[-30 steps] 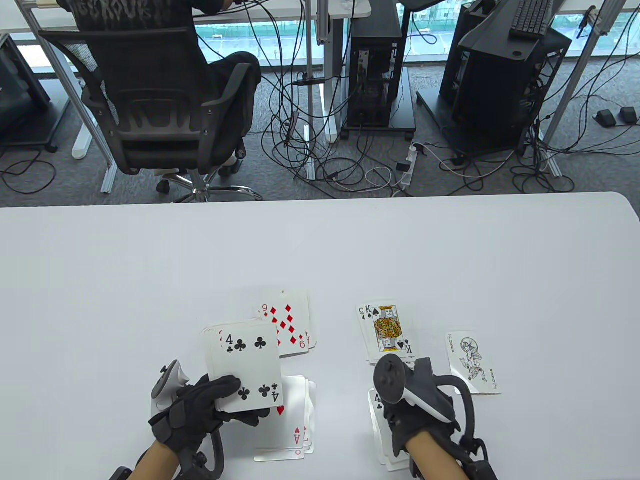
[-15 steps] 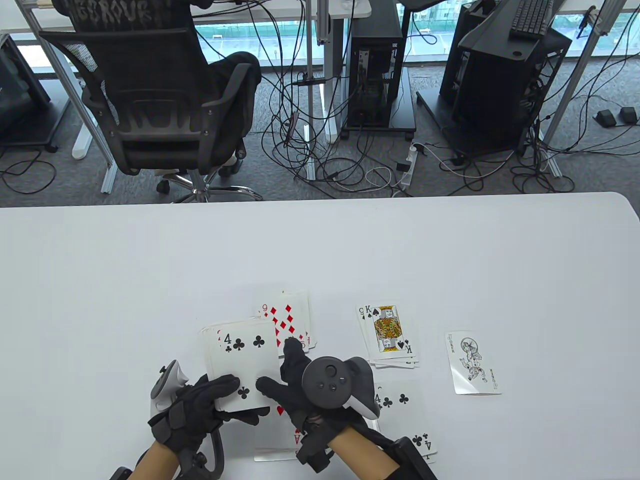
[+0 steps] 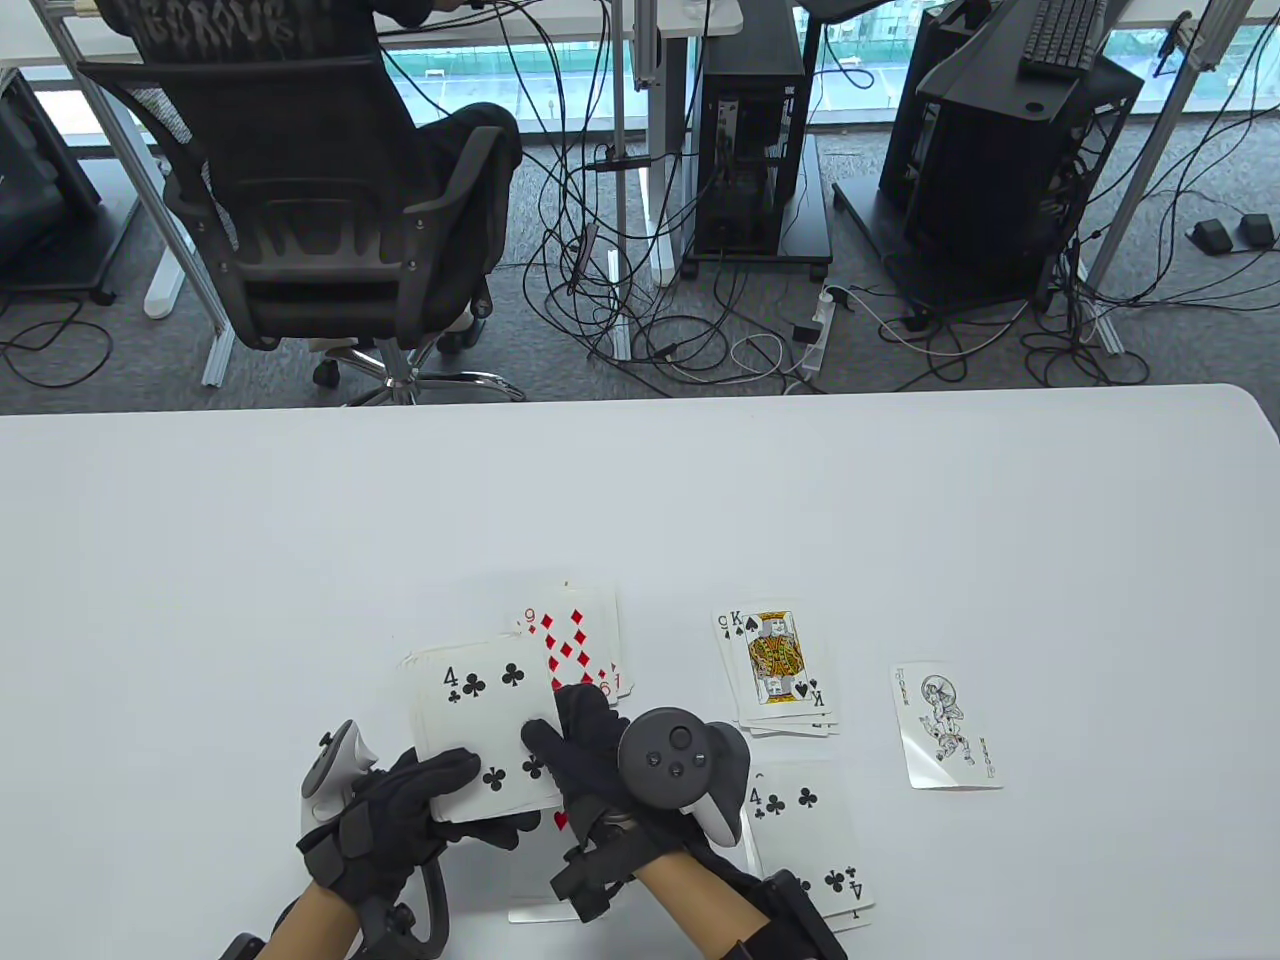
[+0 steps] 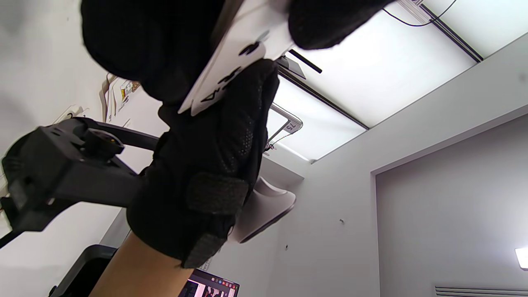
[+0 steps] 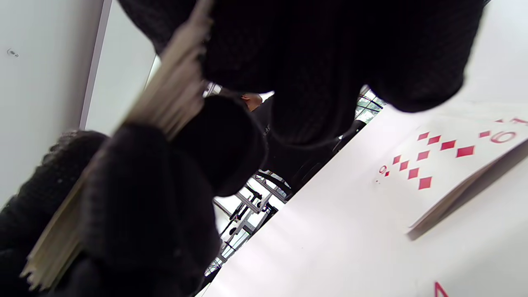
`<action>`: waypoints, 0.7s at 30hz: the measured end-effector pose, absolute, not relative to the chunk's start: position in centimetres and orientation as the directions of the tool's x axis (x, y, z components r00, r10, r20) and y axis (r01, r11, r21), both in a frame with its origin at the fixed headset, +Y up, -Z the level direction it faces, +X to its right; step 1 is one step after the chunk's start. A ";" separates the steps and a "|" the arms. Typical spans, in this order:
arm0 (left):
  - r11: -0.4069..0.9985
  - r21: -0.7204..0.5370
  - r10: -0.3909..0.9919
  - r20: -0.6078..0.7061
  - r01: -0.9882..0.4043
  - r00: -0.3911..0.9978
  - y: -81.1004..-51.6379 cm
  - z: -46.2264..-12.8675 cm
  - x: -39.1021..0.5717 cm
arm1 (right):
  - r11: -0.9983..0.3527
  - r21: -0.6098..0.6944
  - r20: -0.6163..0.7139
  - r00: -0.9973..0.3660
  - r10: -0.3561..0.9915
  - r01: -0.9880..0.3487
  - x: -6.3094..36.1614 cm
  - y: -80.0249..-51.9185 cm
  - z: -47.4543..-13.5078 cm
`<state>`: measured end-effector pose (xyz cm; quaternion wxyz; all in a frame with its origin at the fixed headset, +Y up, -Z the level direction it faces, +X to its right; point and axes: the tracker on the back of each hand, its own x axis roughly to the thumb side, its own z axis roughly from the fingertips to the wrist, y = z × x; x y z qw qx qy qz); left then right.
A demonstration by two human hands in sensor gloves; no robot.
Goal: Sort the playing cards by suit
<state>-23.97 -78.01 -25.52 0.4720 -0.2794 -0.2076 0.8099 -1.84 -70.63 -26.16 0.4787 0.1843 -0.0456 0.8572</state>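
Note:
My left hand point(image 3: 420, 800) grips a face-up deck point(image 3: 440, 700) with a four of clubs point(image 3: 490, 725) on top. My right hand point(image 3: 570, 740) pinches that top card at its right edge, thumb on the face. In the left wrist view the card point(image 4: 243, 45) juts over the right glove point(image 4: 206, 165). The right wrist view shows the deck's edge point(image 5: 165, 107) between dark fingers. On the table lie a diamonds pile point(image 3: 585, 640), a spades pile topped by a king point(image 3: 775, 660), a clubs pile topped by another four point(image 3: 810, 840), and a hearts pile point(image 3: 530, 905), mostly hidden.
A single joker point(image 3: 945, 725) lies right of the spades pile. The white table point(image 3: 640, 500) stretches bare behind the cards. Beyond its far edge are an office chair point(image 3: 320, 220) with a seated person, cables and computer racks.
My right hand left the clubs pile at the lower right, uncovering a four of clubs there, and crossed left to the deck. It now pinches the top card, which has shifted slightly right.

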 end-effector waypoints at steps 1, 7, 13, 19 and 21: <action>-0.470 -0.601 0.880 -0.258 -0.647 -0.399 -78.0 -25.5 -24.0 | -0.532 0.106 0.360 -0.466 0.808 -0.840 -1.7 -70.6 -26.2; -0.470 -0.608 0.878 -0.252 -0.639 -0.407 -77.9 -25.5 -23.9 | -0.495 0.100 0.338 -0.438 0.833 -0.863 -0.8 -70.6 -26.4; -0.475 -0.607 0.876 -0.254 -0.637 -0.410 -77.9 -25.5 -23.9 | -0.460 0.081 0.325 -0.413 0.851 -0.884 0.9 -70.8 -26.4; -0.478 -0.602 0.875 -0.260 -0.639 -0.408 -78.0 -25.5 -23.9 | -0.462 0.082 0.313 -0.417 0.853 -0.883 2.4 -70.5 -26.2; -0.478 -0.601 0.875 -0.258 -0.641 -0.410 -78.0 -25.5 -24.0 | -0.478 0.087 0.317 -0.431 0.845 -0.874 3.3 -70.1 -26.2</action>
